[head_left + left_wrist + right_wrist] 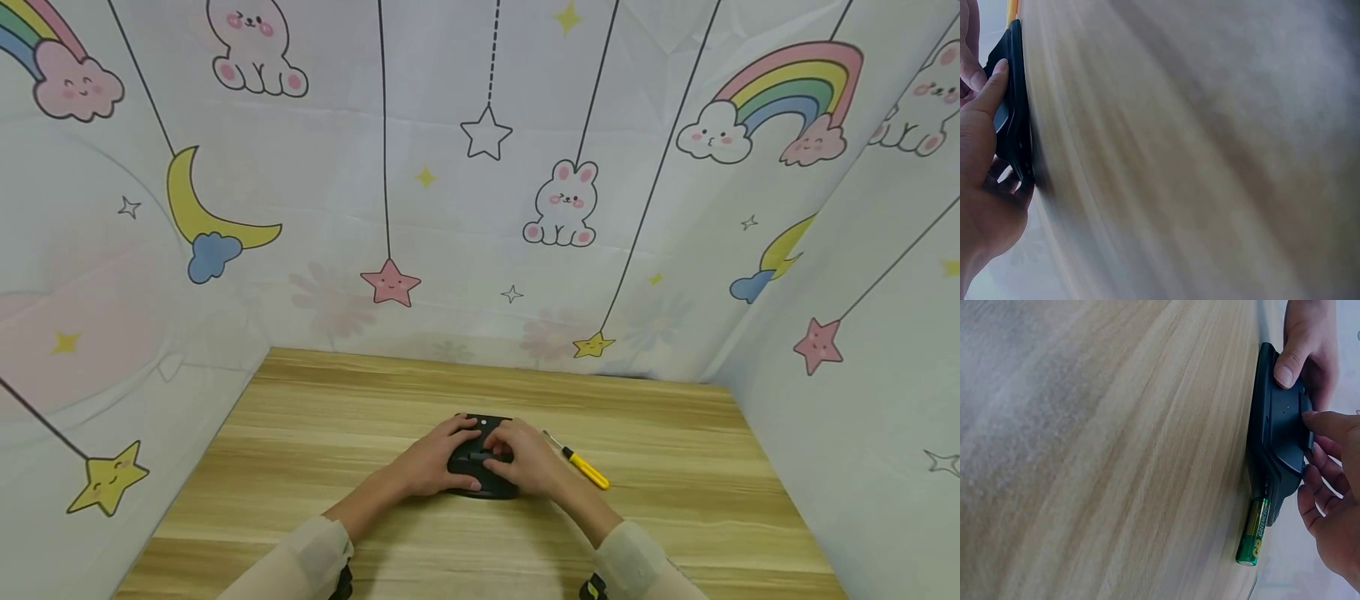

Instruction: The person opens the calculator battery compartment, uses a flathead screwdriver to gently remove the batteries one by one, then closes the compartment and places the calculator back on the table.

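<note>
A black plastic device [495, 485] lies on the table. My left hand [433, 460] grips it from the left, with the thumb on its near part and the fingers at its far part. My right hand [528, 458] pinches a small dark strip-like part [477, 456] at the top of the device. In the right wrist view, the thumb and fingertips are closed on that raised black part [1307, 425]; whether it is loose or attached I cannot tell. A green GP battery [1252, 531] lies on the table beside the device, hidden from the head view.
To the right of the device lies a screwdriver [588, 470] with a yellow and black handle, its shaft pointing away. The wood-grain table [337, 400] ends at white cloth walls [450, 225] printed with rabbits, stars and rainbows.
</note>
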